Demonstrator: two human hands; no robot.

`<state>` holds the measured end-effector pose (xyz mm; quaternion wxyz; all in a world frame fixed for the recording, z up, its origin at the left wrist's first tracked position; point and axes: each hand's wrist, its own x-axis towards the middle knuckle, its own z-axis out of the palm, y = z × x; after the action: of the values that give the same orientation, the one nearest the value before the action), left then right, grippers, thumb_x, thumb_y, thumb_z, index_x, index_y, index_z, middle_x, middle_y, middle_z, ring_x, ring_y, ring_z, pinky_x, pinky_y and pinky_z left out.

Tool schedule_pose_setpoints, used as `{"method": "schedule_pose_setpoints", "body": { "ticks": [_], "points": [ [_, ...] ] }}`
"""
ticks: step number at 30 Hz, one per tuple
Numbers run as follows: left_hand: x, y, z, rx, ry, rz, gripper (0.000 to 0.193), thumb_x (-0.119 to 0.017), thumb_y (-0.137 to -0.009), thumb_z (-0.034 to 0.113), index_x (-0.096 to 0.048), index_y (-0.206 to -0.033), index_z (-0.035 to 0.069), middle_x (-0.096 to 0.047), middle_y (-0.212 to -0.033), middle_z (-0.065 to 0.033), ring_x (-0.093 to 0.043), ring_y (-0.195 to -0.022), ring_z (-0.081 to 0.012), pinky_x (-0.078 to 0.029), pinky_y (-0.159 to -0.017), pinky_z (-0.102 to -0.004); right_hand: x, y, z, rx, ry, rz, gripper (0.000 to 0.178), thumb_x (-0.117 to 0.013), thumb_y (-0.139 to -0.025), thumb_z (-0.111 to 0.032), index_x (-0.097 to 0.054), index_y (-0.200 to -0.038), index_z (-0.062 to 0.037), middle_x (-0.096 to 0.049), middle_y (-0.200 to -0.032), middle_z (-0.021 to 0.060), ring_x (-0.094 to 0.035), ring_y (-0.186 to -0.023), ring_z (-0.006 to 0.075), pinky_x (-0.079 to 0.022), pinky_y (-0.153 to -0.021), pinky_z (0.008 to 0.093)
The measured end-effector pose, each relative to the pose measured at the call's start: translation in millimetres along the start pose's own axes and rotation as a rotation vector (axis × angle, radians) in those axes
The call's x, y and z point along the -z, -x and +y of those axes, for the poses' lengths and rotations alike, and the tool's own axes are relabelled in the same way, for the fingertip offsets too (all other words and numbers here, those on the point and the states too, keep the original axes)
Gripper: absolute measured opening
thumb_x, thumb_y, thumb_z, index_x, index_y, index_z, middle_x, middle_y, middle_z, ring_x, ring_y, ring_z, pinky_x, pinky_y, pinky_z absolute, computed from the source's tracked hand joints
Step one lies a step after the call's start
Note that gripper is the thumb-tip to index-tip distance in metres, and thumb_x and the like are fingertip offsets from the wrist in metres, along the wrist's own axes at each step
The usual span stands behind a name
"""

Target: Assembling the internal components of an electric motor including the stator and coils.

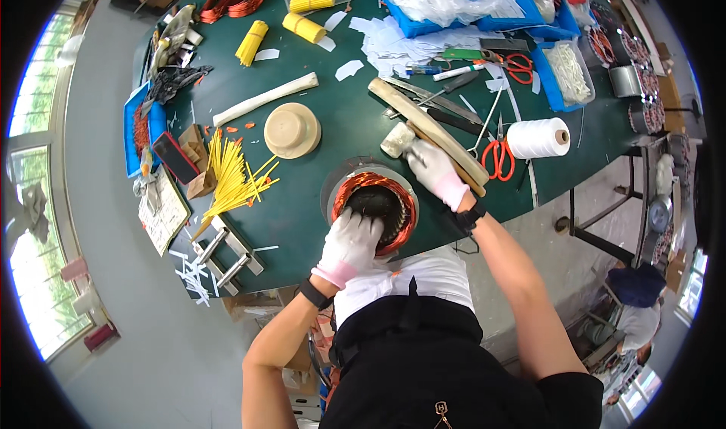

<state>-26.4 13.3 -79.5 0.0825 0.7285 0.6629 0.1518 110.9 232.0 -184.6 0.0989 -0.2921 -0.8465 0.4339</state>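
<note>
A motor stator (409, 192) with a ring of copper windings lies at the table's near edge, its dark bore facing up. My left hand (351, 241), in a white glove, rests at the stator's left near side with its fingers curled over the windings into the bore. The fingertips and whatever they hold are hidden. To the right, my gloved right hand (435, 167) closes beside a mallet's white head (397, 139), the handle mostly covered by the hand. A thick wooden stick (420, 119) lies just beyond it.
Red-handled scissors (499, 157) and a white thread spool (538, 138) lie right. A round beige block (293, 130), a pale rod (265, 99) and loose yellow tubes (230, 170) are left. A metal clamp frame (229, 255) sits near left; blue bins (412, 27) stand at the back.
</note>
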Motion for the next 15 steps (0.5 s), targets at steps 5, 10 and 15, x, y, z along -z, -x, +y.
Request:
{"method": "schedule_pose_setpoints", "body": {
  "ticks": [5,10,15],
  "points": [
    [-22,16,7,0.111,-0.069,-0.045,0.043,-0.081,-0.069,0.047,-0.055,-0.067,0.012,-0.053,-0.067,-0.0040,-0.057,-0.068,-0.0242,-0.043,-0.070,-0.0402,54,-10,30,0.010,0.136,0.450,0.019,-0.055,-0.092,-0.012,-0.066,-0.105,-0.0040,-0.066,-0.101,0.0190,-0.064,-0.101,0.0377,-0.051,-0.089,0.0475],
    [-29,8,30,0.278,-0.131,0.049,0.042,-0.079,-0.074,0.045,-0.055,-0.068,0.011,-0.054,-0.064,-0.0068,-0.058,-0.063,-0.0278,-0.042,-0.069,-0.0422,66,13,71,-0.135,0.566,0.195,0.029,-0.059,-0.087,-0.013,-0.066,-0.115,-0.0091,-0.062,-0.116,0.0170,-0.061,-0.106,0.0368,-0.050,-0.092,0.0482],
    [-15,-7,33,0.319,-0.061,-0.053,0.038,-0.077,-0.079,0.042,-0.058,-0.073,0.010,-0.058,-0.066,-0.0090,-0.061,-0.066,-0.0290,-0.042,-0.065,-0.0435,71,32,99,-0.256,0.260,0.456,0.018,-0.056,-0.090,-0.010,-0.067,-0.104,-0.0067,-0.065,-0.104,0.0180,-0.062,-0.100,0.0387,-0.049,-0.091,0.0482]
  ]
}}
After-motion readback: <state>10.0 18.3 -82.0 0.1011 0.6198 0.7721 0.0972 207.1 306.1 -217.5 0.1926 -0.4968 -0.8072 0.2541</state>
